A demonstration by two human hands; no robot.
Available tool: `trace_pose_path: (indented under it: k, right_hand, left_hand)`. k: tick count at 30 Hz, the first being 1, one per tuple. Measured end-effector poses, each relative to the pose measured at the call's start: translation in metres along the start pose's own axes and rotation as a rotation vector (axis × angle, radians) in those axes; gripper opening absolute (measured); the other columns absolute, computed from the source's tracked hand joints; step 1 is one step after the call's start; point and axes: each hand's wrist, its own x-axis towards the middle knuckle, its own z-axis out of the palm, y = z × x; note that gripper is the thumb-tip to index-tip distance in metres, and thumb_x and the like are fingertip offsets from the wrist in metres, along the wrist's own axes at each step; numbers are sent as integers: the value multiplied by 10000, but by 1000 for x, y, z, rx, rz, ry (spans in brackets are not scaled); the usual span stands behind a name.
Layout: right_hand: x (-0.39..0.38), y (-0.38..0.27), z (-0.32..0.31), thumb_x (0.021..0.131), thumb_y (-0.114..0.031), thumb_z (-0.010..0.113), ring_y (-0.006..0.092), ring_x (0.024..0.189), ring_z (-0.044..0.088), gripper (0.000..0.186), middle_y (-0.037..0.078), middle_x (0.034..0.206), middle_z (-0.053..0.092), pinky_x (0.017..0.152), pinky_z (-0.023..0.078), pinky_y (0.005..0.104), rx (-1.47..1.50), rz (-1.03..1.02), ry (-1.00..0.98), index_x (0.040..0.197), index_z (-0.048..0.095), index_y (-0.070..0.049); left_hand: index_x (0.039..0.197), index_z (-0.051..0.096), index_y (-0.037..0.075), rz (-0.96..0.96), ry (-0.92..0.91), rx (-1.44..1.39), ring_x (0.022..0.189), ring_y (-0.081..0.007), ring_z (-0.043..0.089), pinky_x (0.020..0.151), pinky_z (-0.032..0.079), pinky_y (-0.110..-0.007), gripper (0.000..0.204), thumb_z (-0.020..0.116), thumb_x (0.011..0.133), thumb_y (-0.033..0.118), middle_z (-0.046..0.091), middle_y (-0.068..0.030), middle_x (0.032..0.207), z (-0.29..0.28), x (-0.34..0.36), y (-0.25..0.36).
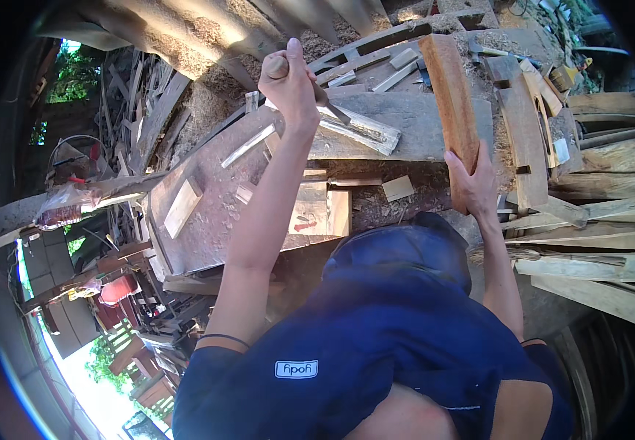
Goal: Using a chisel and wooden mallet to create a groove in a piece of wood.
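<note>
My left hand [289,92] is raised, with its fingers wrapped round the wooden handle of a chisel [340,114]. The blade slants down to the right, over a pale strip of wood [365,132] on the workbench. Whether the tip touches that wood I cannot tell. On the right, my right hand [474,180] grips the near end of a long reddish-brown wooden block [449,95]. The block's far end points away from me, over the bench's right part.
Offcuts and shavings litter the workbench [211,158]. A grey plank [435,121] lies across it. Beyond are notched timbers [376,44] and sawdust. A hammer [497,51] and a brush [565,75] lie at the far right, above stacked boards [596,235].
</note>
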Motion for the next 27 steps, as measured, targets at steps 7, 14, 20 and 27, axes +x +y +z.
trace_pose_path:
  k: [7,14,20,27]
  right_hand:
    - [8,8,3,831,-410,682,345,840,677,521,219,886,658,738,502,408,19,18,-19,1129,489,-29]
    - [20,15,5,832,-412,682,350,823,675,506,217,877,654,729,500,413,-5,0,-55,1105,489,-31]
    - [25,8,5,834,-418,681,357,841,677,510,220,881,656,728,500,411,48,-41,-78,1106,490,-31]
    - [22,15,5,836,-423,681,366,845,679,521,221,877,659,729,501,417,8,-34,-76,1124,489,-33]
  left_hand:
    - [1019,504,28,106,1,26,645,-101,560,602,461,-220,259,669,904,191,549,-43,785,-1,-16,-4]
    - [1145,471,-4,337,-196,535,811,-175,665,721,556,-266,374,701,865,91,552,-98,933,-16,-28,1]
    - [1019,573,31,461,-57,461,783,-215,557,703,471,-325,455,853,711,213,522,-83,935,-7,-27,-16]
    - [1014,507,6,529,-87,636,743,-156,652,604,550,-266,423,816,769,160,539,-71,982,4,-23,-22]
